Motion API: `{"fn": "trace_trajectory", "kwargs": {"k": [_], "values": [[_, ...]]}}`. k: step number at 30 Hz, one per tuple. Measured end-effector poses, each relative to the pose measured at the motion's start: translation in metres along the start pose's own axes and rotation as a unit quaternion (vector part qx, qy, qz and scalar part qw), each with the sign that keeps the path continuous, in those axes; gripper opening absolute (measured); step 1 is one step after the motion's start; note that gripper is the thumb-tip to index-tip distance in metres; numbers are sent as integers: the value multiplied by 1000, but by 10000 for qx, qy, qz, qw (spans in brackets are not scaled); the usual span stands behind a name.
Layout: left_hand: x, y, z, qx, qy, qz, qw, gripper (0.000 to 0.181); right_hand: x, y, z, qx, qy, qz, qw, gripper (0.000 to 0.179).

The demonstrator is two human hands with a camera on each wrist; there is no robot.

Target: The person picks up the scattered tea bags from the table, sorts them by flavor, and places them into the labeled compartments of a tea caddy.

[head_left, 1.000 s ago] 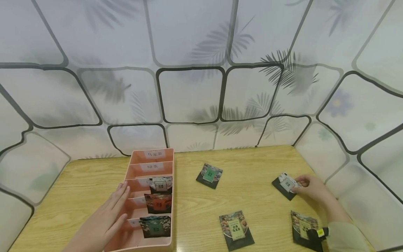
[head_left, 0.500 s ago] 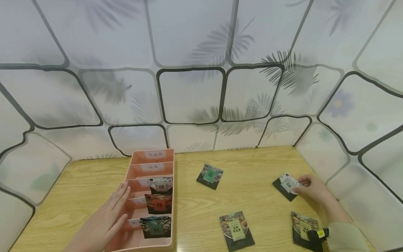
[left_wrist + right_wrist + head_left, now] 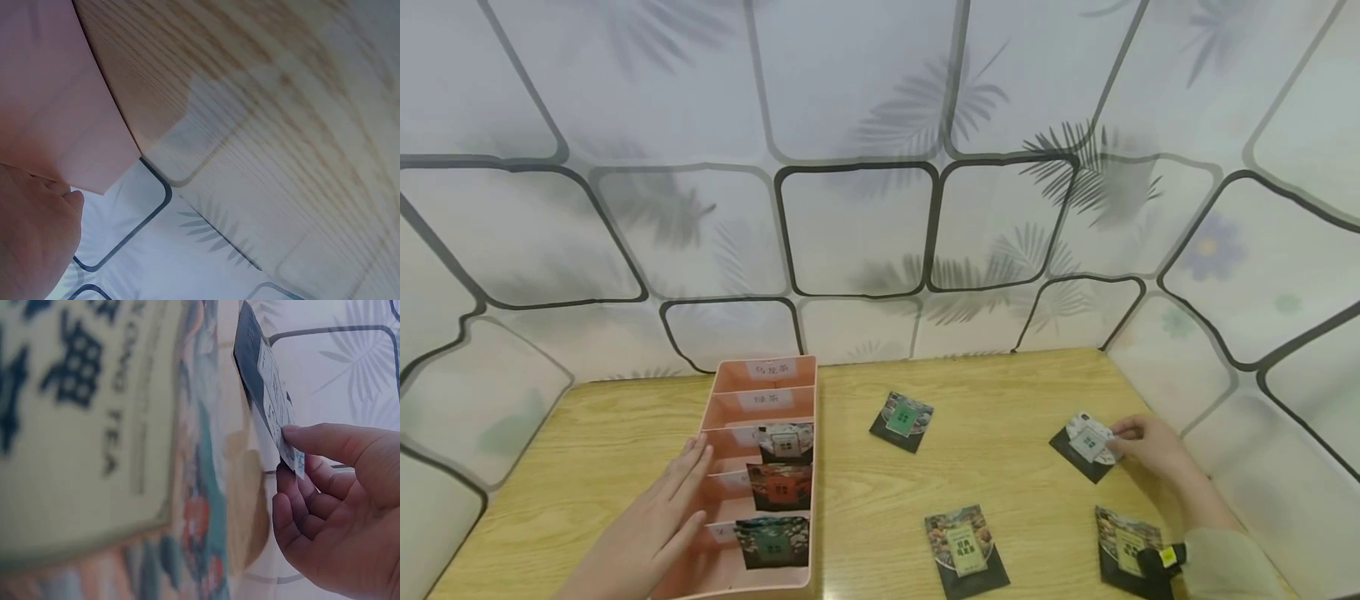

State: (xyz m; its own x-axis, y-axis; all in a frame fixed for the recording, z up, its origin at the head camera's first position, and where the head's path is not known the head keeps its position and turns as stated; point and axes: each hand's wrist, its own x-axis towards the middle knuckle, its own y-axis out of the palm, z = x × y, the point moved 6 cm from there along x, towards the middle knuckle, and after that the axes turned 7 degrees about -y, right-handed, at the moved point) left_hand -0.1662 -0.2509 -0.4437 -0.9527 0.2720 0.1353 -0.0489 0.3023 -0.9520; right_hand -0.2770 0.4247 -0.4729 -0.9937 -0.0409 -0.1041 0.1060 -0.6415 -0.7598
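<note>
My right hand (image 3: 1153,450) pinches the right edge of a black-and-white tea sachet (image 3: 1086,446) at the table's right side. In the right wrist view the thumb lies over that sachet (image 3: 269,387) and the fingers are beneath its edge. My left hand (image 3: 643,521) rests with straight fingers along the left rim of a pink divided box (image 3: 811,500). Three sachets stand in separate compartments: a white-topped one (image 3: 786,442), a red one (image 3: 781,487) and a dark green one (image 3: 772,542). The two far compartments hold labels (image 3: 767,400) and no sachets.
On the wooden table (image 3: 865,483) lie a green-labelled sachet (image 3: 902,421), a yellow-labelled one (image 3: 966,550) at the front, and another yellow-labelled one (image 3: 1123,546) below the right wrist, partly covered by its black strap (image 3: 1161,560). Patterned fabric (image 3: 857,225) encloses the back and sides.
The right hand's thumb and fingers have slid slightly right on the sachet, so more of its white face shows. The left hand and the box stay as they were.
</note>
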Motion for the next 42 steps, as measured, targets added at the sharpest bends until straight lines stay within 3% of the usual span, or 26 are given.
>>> {"fn": "trace_trajectory", "kwargs": {"k": [8, 20, 31, 42], "values": [[-1, 0, -1, 52, -37, 8, 10000, 68, 0, -9, 10, 234, -27, -264, 9994, 30], [-1, 0, -1, 16, -52, 35, 10000, 67, -2, -20, 52, 166, -326, -461, 9983, 36], [-1, 1, 0, 92, 94, -107, 9999, 68, 5, -12, 104, 520, -604, -634, 9948, 32], [-1, 1, -1, 122, 127, -142, 9997, 68, 20, 7, 175, 1159, -1058, -626, 9856, 27]]}}
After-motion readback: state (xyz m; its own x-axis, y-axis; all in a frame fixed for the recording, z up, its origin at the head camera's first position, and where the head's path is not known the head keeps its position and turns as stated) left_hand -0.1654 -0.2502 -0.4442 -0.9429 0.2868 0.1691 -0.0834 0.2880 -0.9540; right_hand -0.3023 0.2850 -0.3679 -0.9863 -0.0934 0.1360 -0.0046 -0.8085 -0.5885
